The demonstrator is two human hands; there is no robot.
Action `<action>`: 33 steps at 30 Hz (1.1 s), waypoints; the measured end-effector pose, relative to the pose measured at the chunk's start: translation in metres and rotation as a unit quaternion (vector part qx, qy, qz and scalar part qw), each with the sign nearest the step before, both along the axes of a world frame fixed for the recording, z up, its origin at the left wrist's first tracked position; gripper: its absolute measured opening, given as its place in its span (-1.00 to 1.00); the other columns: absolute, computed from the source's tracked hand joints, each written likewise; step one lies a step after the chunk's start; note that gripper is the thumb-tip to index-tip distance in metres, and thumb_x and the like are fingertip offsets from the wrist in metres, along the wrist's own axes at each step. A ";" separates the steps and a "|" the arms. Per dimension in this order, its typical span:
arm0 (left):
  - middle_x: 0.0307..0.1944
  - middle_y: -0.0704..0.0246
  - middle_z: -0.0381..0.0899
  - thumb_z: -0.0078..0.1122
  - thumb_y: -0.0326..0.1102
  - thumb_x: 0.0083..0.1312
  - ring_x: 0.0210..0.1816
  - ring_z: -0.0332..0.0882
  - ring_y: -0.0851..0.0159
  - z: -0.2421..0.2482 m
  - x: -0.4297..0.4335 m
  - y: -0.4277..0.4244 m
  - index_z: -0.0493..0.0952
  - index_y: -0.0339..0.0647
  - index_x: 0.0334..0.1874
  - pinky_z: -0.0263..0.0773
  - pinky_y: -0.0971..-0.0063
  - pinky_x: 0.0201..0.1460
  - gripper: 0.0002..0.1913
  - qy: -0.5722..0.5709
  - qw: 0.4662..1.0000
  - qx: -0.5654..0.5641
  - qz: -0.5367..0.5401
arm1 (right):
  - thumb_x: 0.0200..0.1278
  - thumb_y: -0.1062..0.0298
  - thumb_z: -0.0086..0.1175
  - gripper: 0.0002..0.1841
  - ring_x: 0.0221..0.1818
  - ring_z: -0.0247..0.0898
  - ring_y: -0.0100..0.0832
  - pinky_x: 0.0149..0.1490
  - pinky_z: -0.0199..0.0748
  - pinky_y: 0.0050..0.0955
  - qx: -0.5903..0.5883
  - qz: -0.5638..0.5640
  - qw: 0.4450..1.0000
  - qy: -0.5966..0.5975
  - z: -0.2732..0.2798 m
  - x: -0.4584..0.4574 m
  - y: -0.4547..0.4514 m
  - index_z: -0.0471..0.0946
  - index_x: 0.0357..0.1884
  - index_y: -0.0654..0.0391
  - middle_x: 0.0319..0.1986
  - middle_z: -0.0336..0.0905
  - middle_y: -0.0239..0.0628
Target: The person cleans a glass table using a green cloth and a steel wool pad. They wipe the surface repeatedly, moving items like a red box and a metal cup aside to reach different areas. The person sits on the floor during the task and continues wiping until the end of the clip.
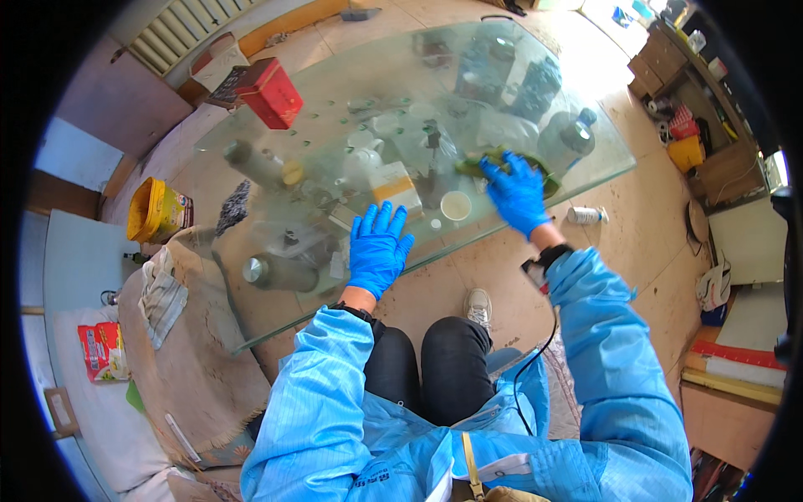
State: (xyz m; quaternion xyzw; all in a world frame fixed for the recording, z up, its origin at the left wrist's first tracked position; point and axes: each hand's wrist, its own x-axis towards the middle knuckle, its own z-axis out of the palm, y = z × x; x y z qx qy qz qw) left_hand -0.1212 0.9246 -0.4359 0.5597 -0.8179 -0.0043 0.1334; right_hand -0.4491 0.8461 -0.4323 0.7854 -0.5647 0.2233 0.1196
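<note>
My right hand [515, 193], in a blue glove, presses a green cloth [546, 176] onto the glass tabletop [351, 75] near its right end. The cloth is bunched under the fingers, and part of it is hidden. On the left, my gloved left hand [378, 251] rests flat with fingers spread at the table's near edge, holding nothing. Through the hazy glass I see a white and orange box [396, 191], a round pale cup [456, 206], a white teapot [362, 164] and a silver-capped bottle [279, 272]. They seem to sit below the glass.
A red box [271, 94] stands by the table's far left edge. To the left are a yellow bucket [157, 210] and a covered seat [194, 364] with a striped cloth [162, 298]. A white bottle [586, 215] lies on the floor at right, before a wooden cabinet [728, 166].
</note>
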 end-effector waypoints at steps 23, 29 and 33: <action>0.52 0.13 0.34 0.12 0.00 0.50 0.44 0.31 -0.16 -0.011 0.235 0.099 0.41 -0.05 0.51 0.25 -0.02 0.46 -0.41 -0.034 0.934 -0.065 0.349 | 0.28 -0.16 0.27 -0.34 0.47 0.18 0.15 0.31 0.17 0.48 0.133 0.235 0.963 -0.020 0.025 0.288 0.000 0.44 0.45 -0.43 0.43 0.27 0.00; 0.52 0.13 0.34 0.14 -0.03 0.49 0.44 0.29 -0.14 -0.006 0.233 0.098 0.41 -0.07 0.51 0.24 -0.01 0.47 -0.41 -0.040 0.934 -0.043 0.351 | 0.30 -0.24 0.20 -0.35 0.49 0.18 0.11 0.40 0.06 0.47 0.114 0.148 0.982 -0.012 0.010 0.268 -0.107 0.41 0.46 -0.55 0.44 0.26 -0.02; 0.52 0.13 0.34 0.13 -0.04 0.49 0.44 0.30 -0.14 -0.005 0.233 0.099 0.39 -0.07 0.53 0.23 -0.01 0.47 -0.40 -0.034 0.937 -0.051 0.343 | 0.37 -0.32 0.11 -0.34 0.49 0.20 0.12 0.43 0.05 0.47 0.108 0.062 0.992 0.001 0.005 0.230 -0.173 0.34 0.50 -0.57 0.47 0.26 -0.06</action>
